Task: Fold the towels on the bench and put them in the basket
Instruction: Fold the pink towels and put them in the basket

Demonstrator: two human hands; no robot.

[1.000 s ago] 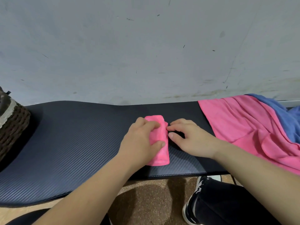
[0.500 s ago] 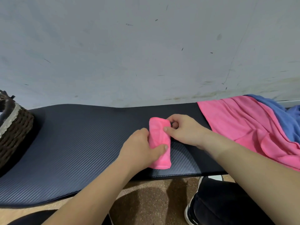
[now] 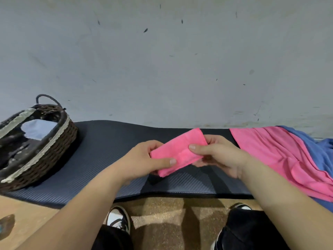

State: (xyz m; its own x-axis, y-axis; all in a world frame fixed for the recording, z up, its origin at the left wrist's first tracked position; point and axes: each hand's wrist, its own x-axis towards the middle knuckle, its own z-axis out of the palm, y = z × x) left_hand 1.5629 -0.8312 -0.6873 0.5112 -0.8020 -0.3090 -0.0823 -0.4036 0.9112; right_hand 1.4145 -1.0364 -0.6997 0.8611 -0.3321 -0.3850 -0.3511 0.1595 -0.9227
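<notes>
A small folded pink towel (image 3: 180, 150) is held just above the dark padded bench (image 3: 108, 141), tilted with its far end up to the right. My left hand (image 3: 144, 159) pinches its near left end, thumb on top. My right hand (image 3: 216, 154) grips its right side, thumb on top. A brown woven basket (image 3: 59, 143) stands at the bench's left end with a pale blue folded cloth (image 3: 38, 128) inside. On the bench's right end lie an unfolded pink towel (image 3: 281, 156) and a blue towel (image 3: 317, 147) behind it.
A grey wall (image 3: 162, 60) runs right behind the bench. My two shoes (image 3: 119, 219) and dark trouser legs show on the brown floor below the bench's front edge.
Both hands have lifted the folded pink towel off the bench and turned it slantwise. The view has swung left, bringing the basket fully into sight.
</notes>
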